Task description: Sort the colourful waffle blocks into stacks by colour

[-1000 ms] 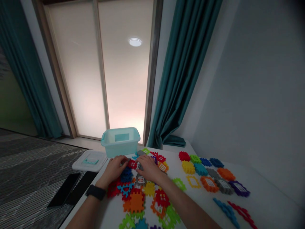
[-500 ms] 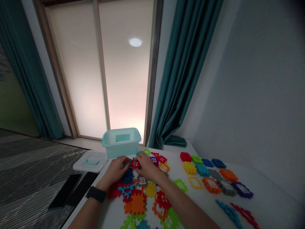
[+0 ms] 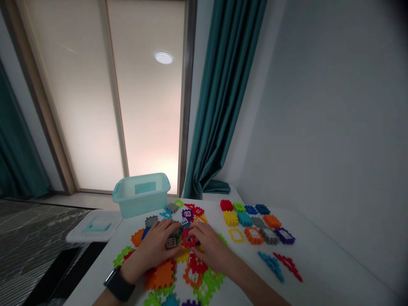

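Your white worktop (image 3: 318, 276) fills the lower part of the view, crowded with toothed plastic tiles. At its far edge stands a pale teal tub (image 3: 135, 207), open at the top. The near wall hides its bottom, so what lies in it cannot be told. Just left of it rests the white lid (image 3: 78, 229), with a teal handle.

Both your hands reach into a jumble of loose tiles (image 3: 160, 275) in the middle. Your left hand (image 3: 157, 241) has its fingers curved over a grey tile with a white window (image 3: 171, 242) — whether they grip anything, you cannot tell. Your right hand (image 3: 208, 244) seems to pinch the right edge of a red tile (image 3: 188, 239), which sits between your hands above the jumble. To handle it well, keep those fingers on the rim, steady it from the left, and line up the teeth before pressing — the neighbours look easy to nudge.

Smaller, to the right, neat stacks of tiles (image 3: 245, 219) stand in rows by colour, near a blue strip (image 3: 271, 266) and a red strip (image 3: 288, 266).
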A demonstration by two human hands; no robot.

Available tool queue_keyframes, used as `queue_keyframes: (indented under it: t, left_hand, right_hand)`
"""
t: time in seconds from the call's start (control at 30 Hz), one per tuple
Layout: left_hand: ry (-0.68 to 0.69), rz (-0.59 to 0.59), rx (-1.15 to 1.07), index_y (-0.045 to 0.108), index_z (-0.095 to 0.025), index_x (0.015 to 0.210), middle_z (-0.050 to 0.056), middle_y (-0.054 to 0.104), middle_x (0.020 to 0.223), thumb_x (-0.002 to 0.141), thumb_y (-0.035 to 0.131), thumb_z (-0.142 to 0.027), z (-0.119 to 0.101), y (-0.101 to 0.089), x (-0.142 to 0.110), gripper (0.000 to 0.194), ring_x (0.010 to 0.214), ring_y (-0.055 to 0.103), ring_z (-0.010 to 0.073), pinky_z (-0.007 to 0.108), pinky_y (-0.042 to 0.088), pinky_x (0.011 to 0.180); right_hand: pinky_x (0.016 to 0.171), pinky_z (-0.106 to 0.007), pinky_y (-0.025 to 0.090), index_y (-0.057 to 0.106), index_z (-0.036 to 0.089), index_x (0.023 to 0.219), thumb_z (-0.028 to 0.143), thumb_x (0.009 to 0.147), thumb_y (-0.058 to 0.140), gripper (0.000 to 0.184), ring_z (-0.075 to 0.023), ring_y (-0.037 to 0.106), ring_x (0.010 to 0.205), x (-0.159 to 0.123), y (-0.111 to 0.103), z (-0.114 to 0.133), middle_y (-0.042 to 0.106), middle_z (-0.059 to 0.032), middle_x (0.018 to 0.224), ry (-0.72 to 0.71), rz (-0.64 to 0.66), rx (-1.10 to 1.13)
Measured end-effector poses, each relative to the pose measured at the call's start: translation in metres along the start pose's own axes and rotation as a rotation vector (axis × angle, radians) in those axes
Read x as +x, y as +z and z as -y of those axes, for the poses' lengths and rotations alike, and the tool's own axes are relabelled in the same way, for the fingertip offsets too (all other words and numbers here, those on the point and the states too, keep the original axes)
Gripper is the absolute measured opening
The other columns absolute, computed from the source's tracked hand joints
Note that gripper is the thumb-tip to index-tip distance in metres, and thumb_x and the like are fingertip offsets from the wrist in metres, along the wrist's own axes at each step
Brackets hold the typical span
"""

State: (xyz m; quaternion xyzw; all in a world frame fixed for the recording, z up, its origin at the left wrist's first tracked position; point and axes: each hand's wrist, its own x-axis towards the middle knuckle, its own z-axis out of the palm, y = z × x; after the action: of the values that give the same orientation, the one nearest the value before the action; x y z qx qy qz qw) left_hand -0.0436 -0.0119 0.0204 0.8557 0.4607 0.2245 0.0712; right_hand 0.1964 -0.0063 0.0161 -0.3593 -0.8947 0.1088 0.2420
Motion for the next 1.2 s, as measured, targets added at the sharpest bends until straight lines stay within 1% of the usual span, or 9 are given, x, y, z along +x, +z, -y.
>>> queue_keyframes:
  t: [0.1, 0.2, 0.37, 0.47, 0.63, 0.77, 0.87, 1.03, 1.2]
  left_hand:
    - [0.068, 0.048, 0.018, 0.060, -0.028, 0.125, 0.007, 0.064, 0.124, 0.074, 0.083, -0.042, -0.018, 0.007, 0.008, 0.058, 0.115, 0.058, 0.0317, 0.043, 0.041, 0.100]
    - [0.122, 0.076, 0.050, 0.060, -0.028, 0.124, 0.007, 0.064, 0.123, 0.075, 0.083, -0.041, -0.031, 0.012, 0.018, 0.056, 0.115, 0.057, 0.0318, 0.043, 0.040, 0.100]
    - [0.178, 0.079, 0.062, 0.062, -0.026, 0.118, 0.007, 0.063, 0.123, 0.078, 0.079, -0.033, -0.043, 0.012, 0.034, 0.044, 0.115, 0.057, 0.0315, 0.043, 0.042, 0.097]
    - [0.204, 0.035, 0.028, 0.062, -0.024, 0.115, 0.008, 0.061, 0.126, 0.075, 0.080, -0.030, -0.048, 0.011, 0.041, 0.045, 0.117, 0.056, 0.0312, 0.042, 0.043, 0.098]
    - [0.167, -0.046, -0.064, 0.059, -0.022, 0.115, 0.010, 0.059, 0.127, 0.070, 0.079, -0.024, -0.048, 0.020, 0.043, 0.049, 0.118, 0.056, 0.0318, 0.045, 0.045, 0.099]
    - [0.179, -0.142, -0.120, 0.055, -0.021, 0.118, 0.011, 0.058, 0.126, 0.067, 0.074, -0.015, -0.040, 0.031, 0.035, 0.055, 0.118, 0.056, 0.0309, 0.044, 0.046, 0.100]
    - [0.192, -0.190, -0.131, 0.054, -0.021, 0.120, 0.012, 0.057, 0.127, 0.066, 0.075, -0.013, -0.033, 0.037, 0.029, 0.058, 0.121, 0.054, 0.0318, 0.045, 0.046, 0.102]
    - [0.177, -0.194, -0.157, 0.055, -0.021, 0.119, 0.012, 0.056, 0.129, 0.065, 0.076, -0.013, -0.030, 0.039, 0.025, 0.058, 0.122, 0.051, 0.0321, 0.047, 0.045, 0.104]
    - [0.132, -0.173, -0.295, 0.052, -0.021, 0.118, 0.011, 0.056, 0.123, 0.071, 0.071, -0.013, -0.036, 0.035, 0.025, 0.051, 0.115, 0.054, 0.0295, 0.046, 0.046, 0.101]
  right_hand:
    - [0.107, -0.044, 0.044, 0.059, 0.025, 0.111, 0.006, 0.080, 0.067, 0.036, -0.0265, 0.055, 0.123, -0.021, -0.004, -0.002, 0.061, -0.0072, 0.127, 0.055, -0.023, 0.023]
    - [0.109, -0.043, 0.043, 0.059, 0.026, 0.110, 0.005, 0.080, 0.065, 0.037, -0.0258, 0.054, 0.125, -0.033, -0.009, -0.001, 0.061, -0.0068, 0.128, 0.084, -0.049, 0.068]
    - [0.109, -0.041, 0.045, 0.058, 0.025, 0.107, 0.003, 0.079, 0.063, 0.036, -0.0246, 0.054, 0.125, -0.038, -0.012, -0.001, 0.059, -0.0076, 0.128, 0.091, -0.134, 0.184]
    - [0.109, -0.040, 0.045, 0.057, 0.025, 0.106, 0.002, 0.080, 0.059, 0.035, -0.0234, 0.055, 0.125, -0.039, -0.013, -0.003, 0.058, -0.0077, 0.129, 0.071, -0.191, 0.225]
    - [0.109, -0.041, 0.047, 0.058, 0.025, 0.108, 0.006, 0.083, 0.062, 0.032, -0.0233, 0.055, 0.125, -0.043, -0.012, -0.008, 0.058, -0.0072, 0.129, 0.073, -0.250, 0.213]
    - [0.109, -0.044, 0.048, 0.058, 0.027, 0.119, 0.007, 0.086, 0.061, 0.039, -0.0240, 0.056, 0.126, -0.048, -0.004, -0.013, 0.058, -0.0070, 0.133, 0.051, -0.287, 0.127]
    - [0.106, -0.047, 0.051, 0.059, 0.027, 0.120, 0.005, 0.084, 0.061, 0.042, -0.0260, 0.058, 0.123, -0.051, 0.003, -0.016, 0.061, -0.0075, 0.131, 0.048, -0.315, 0.043]
    - [0.101, -0.048, 0.054, 0.060, 0.026, 0.118, 0.003, 0.083, 0.063, 0.041, -0.0270, 0.061, 0.119, -0.052, 0.006, -0.016, 0.065, -0.0083, 0.128, 0.022, -0.347, -0.046]
    - [0.103, -0.050, 0.053, 0.061, 0.025, 0.118, 0.011, 0.093, 0.058, 0.029, -0.0262, 0.061, 0.122, -0.051, 0.003, -0.019, 0.065, -0.0094, 0.132, -0.092, -0.389, -0.161]
